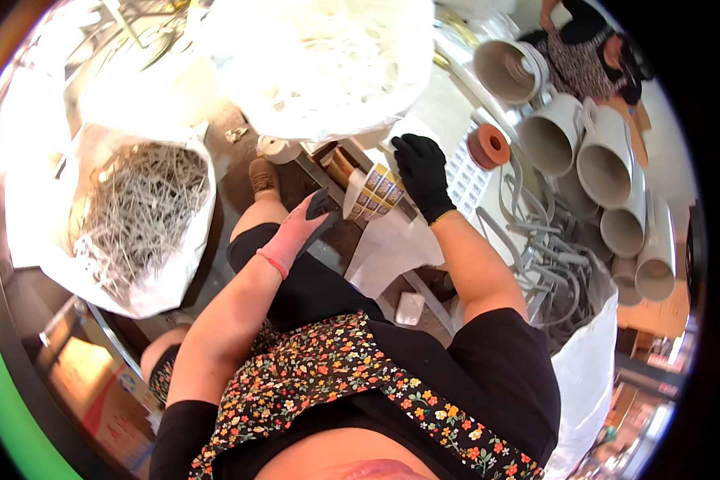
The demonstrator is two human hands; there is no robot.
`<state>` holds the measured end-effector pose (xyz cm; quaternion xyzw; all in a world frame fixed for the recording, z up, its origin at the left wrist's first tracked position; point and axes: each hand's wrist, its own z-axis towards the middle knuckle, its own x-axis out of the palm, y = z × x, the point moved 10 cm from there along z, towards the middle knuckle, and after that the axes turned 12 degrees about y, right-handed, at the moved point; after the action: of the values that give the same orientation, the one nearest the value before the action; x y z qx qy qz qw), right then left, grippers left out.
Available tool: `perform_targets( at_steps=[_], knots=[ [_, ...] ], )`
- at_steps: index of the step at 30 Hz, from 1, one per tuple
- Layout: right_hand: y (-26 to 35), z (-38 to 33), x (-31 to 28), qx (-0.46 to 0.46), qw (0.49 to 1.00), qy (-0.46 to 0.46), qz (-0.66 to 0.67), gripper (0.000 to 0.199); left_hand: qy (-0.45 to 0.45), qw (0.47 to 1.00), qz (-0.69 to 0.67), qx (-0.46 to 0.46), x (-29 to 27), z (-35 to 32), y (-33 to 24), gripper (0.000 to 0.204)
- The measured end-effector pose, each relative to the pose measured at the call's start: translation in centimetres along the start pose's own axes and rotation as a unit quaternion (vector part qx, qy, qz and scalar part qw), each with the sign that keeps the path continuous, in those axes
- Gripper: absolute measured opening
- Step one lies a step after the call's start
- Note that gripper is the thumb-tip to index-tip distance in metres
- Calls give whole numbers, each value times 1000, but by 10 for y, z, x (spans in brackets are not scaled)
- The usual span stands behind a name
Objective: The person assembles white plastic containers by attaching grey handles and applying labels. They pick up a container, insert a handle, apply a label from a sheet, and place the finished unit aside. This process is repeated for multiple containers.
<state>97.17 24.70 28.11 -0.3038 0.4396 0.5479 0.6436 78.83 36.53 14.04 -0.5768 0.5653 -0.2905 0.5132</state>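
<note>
Label strip near edge of table

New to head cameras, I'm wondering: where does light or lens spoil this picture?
In the head view, glare washes out much of the top bag; the head view also bows edges toward its black rim; there, the right hand and left hand look fairly clear.

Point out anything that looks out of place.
A small crumpled scrap lies loose on the floor, perhaps dropped. The gloves look mismatched: mostly pink on the left hand, black on the right hand.
</note>
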Motion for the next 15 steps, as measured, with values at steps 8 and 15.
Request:
perform_targets(
  at_steps=[8, 15],
  knots=[
    [-84, -18, 56, 75, 994, 50, 53, 30, -210, 946, -33, 244, -86, -178, -48, 41],
    [-32, -9, 13, -22, 986, 80, -144, 28, -638, 763, -85, 65, -134, -539, 82, 36]
  ],
)
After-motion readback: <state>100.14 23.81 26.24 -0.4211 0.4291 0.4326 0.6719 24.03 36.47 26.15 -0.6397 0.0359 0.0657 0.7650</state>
